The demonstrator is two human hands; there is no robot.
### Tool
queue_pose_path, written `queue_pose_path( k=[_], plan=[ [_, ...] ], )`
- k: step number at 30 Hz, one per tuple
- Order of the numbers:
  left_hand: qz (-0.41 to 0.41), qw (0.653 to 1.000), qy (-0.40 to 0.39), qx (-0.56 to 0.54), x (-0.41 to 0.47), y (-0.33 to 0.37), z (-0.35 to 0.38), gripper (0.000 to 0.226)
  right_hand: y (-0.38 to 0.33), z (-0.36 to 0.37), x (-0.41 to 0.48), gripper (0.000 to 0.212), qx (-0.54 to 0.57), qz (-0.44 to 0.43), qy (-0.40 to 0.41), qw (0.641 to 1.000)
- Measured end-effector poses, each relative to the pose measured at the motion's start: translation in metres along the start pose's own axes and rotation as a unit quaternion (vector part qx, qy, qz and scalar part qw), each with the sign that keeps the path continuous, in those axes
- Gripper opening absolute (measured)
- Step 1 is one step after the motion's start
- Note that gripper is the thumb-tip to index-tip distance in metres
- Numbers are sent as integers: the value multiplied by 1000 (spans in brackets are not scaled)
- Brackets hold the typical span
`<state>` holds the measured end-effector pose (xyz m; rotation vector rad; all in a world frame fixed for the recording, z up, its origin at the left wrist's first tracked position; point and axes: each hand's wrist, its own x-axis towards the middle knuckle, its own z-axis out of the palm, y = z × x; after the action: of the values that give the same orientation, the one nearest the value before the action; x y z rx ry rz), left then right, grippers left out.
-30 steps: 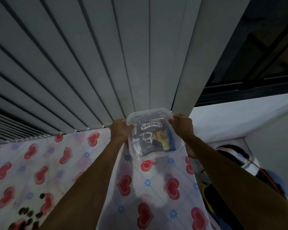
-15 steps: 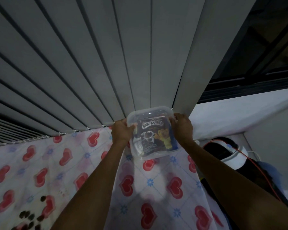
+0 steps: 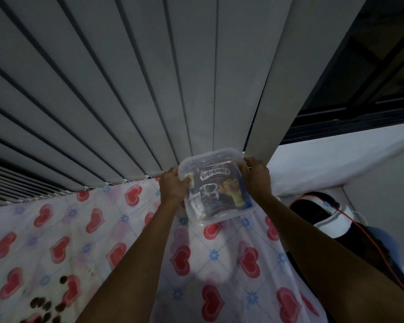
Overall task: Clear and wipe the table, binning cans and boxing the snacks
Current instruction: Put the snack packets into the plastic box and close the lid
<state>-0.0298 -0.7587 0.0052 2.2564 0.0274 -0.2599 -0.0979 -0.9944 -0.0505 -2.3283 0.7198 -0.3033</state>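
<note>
From your head camera: your left hand point(image 3: 173, 186) and right hand point(image 3: 257, 177) grip opposite sides of the clear box point(image 3: 216, 186), fingers curled over its rim; the box sits at the table's point(image 3: 103, 229) far edge against the blinds point(image 3: 149, 89), a snack packet point(image 3: 219, 192) inside; dark crumbs point(image 3: 44, 306) lie near left.

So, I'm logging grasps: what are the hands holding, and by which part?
The clear snack box: the left hand grips its left edge, the right hand its right edge.
</note>
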Motion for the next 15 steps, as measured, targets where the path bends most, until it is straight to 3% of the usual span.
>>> queue_pose_path(
  k=[3, 9, 15],
  plan=[
    [17, 1000, -7, -16, -3, 0, 2, 36, -7, -1, -6, 72, 23, 2, 22, 1000],
    [9, 1000, 3, -13, -3, -5, 11, 40, -12, -4, -12, 59, 72, 23, 9, 997],
    [-5, 996, 30, 81, -20, -10, 35, 54, -19, -9, -9, 35, 36, 72, -57, 995]
  ],
)
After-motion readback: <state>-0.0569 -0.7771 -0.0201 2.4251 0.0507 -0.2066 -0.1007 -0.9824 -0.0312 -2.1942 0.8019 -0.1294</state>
